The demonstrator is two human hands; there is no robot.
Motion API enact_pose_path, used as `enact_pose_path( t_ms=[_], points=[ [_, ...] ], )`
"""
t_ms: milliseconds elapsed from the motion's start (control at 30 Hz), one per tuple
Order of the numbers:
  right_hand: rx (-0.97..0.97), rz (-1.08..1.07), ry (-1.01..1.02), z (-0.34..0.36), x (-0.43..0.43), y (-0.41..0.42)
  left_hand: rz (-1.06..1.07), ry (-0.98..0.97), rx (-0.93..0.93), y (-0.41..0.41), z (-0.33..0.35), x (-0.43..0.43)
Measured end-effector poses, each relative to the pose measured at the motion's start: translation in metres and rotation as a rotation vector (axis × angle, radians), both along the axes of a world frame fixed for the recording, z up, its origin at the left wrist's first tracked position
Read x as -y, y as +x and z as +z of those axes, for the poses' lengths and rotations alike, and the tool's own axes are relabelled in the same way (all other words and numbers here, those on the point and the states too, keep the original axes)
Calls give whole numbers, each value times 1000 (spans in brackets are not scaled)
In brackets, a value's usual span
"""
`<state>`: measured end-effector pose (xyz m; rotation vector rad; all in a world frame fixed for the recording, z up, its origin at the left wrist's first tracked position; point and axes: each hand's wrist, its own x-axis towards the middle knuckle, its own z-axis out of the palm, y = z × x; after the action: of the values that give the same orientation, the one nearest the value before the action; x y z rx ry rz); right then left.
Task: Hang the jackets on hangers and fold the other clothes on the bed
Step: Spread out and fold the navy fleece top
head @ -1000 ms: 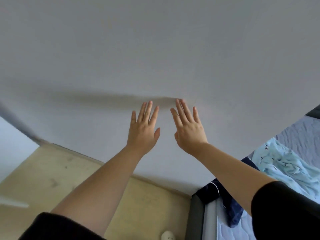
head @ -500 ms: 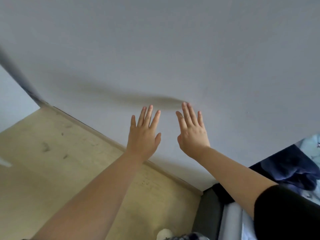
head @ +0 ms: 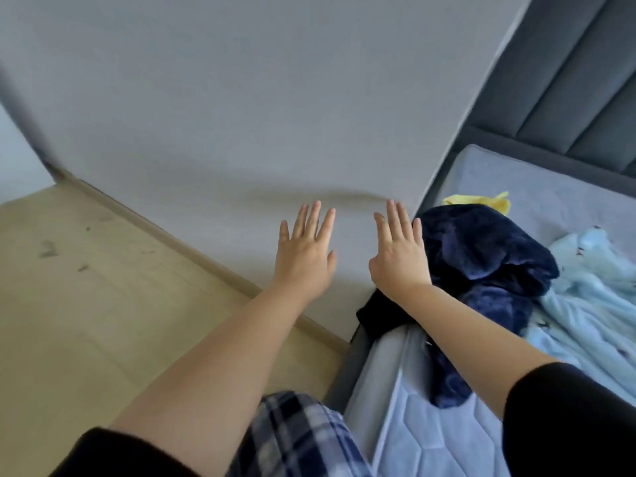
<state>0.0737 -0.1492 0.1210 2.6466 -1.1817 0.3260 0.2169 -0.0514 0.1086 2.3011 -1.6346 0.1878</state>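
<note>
Fleece (head: 481, 256), navy and crumpled, lay on the bed (head: 413, 425) near my right hand (head: 399, 256), with a pale blue garment (head: 585, 297) beyond it. That hand and my left hand (head: 304, 256) were spread flat and empty. I judged it best to find the collar first, then shake it open.

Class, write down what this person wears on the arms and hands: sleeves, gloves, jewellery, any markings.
The left black fabric sleeve and the right black fabric sleeve are plain and end near the elbow, leaving the forearms uncovered. The left hand and right hand wear nothing: no gloves, rings, watch or bracelet show.
</note>
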Motion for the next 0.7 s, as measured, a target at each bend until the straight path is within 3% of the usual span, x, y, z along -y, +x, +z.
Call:
enact_pose_path(
  t_ms=[133,200,300,400,500,600,700],
  points=[
    [113,-42,57,-14,-4,-84,-12,55,-70,-80,-12,4],
    [75,-120,113,-32,-1,-118,-9,125,-187,-117,-31,9],
    [23,-315,385,-72,4,-154,-50,194,-417,-162,-73,7],
    [135,-477,725,-113,2,-177,-38,312,-705,-193,-123,-12],
    [221,-494,668,-145,-6,-184,-27,501,-735,-204,-150,-16],
    [309,-516,608,-148,2,-183,24,419,-943,-189,-149,0],
    [231,-489,679,-126,16,-183,119,271,-1137,-169,-143,11]
  ],
)
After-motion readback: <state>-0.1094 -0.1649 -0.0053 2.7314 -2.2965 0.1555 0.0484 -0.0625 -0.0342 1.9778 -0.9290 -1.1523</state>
